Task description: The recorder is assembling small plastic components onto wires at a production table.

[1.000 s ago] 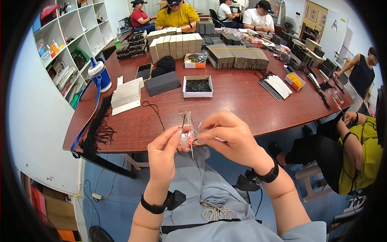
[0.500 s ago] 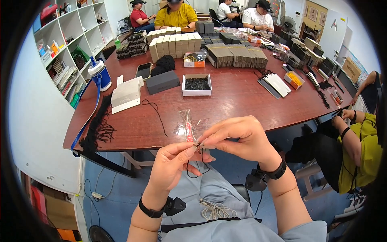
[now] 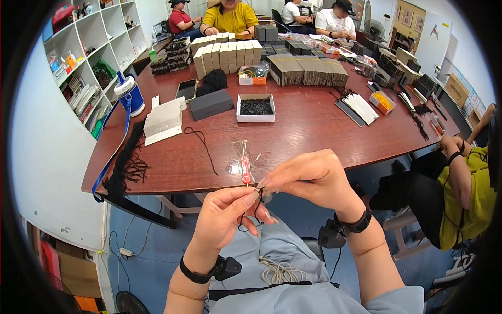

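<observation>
In front of the table's near edge my two hands meet over a thin black cord. My left hand pinches it between thumb and forefinger, and a loop hangs below those fingers. The fingertips of my right hand are closed on the cord just beside the left thumb. Whatever knot lies between the fingertips is too small to make out. Right beyond my fingers, a thin tool with a red-and-white handle is fixed under clear tape at the table edge, its thin tip reaching toward my left forefinger.
On the red-brown table are a white box of small black pieces, a dark grey box, a bundle of black cords, a single cord and a blue jug. Card stacks stand farther back. Several people sit around.
My right fingertips have shifted slightly up, and the cord loop below has drawn in to the left. My left fingers have spread a little. The co-worker at right has moved a hand.
</observation>
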### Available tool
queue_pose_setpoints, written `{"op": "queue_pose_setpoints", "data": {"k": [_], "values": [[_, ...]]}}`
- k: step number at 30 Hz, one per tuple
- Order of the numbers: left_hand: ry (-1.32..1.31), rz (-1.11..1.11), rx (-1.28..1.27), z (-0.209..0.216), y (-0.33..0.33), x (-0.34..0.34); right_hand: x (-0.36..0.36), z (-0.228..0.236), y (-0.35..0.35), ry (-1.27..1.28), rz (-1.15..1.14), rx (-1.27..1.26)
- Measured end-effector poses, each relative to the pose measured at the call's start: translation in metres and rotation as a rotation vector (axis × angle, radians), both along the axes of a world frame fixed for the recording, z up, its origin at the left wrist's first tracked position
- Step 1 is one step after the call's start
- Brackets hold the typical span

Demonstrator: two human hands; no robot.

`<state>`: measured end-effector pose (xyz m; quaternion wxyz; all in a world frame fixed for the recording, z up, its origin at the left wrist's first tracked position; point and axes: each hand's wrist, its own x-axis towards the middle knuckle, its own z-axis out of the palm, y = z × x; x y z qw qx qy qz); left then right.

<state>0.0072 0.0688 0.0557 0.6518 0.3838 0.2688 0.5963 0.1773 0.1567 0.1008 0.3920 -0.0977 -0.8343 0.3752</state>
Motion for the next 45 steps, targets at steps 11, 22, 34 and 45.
{"op": "queue_pose_setpoints", "data": {"k": [11, 22, 34, 45], "values": [[0.564, 0.294, 0.119, 0.024, 0.0, -0.005, 0.004, -0.004, -0.004, -0.089, -0.115, 0.081], [1.027, 0.287, 0.347, 0.029, 0.002, -0.015, 0.004, -0.02, -0.004, -0.147, -0.159, 0.204], [1.456, 0.288, 0.605, 0.012, 0.006, 0.008, -0.01, -0.078, -0.029, 0.374, -0.045, -0.827], [0.639, -0.065, 0.08, 0.015, 0.012, 0.005, 0.007, -0.049, -0.02, -0.059, -0.083, -0.477]]}}
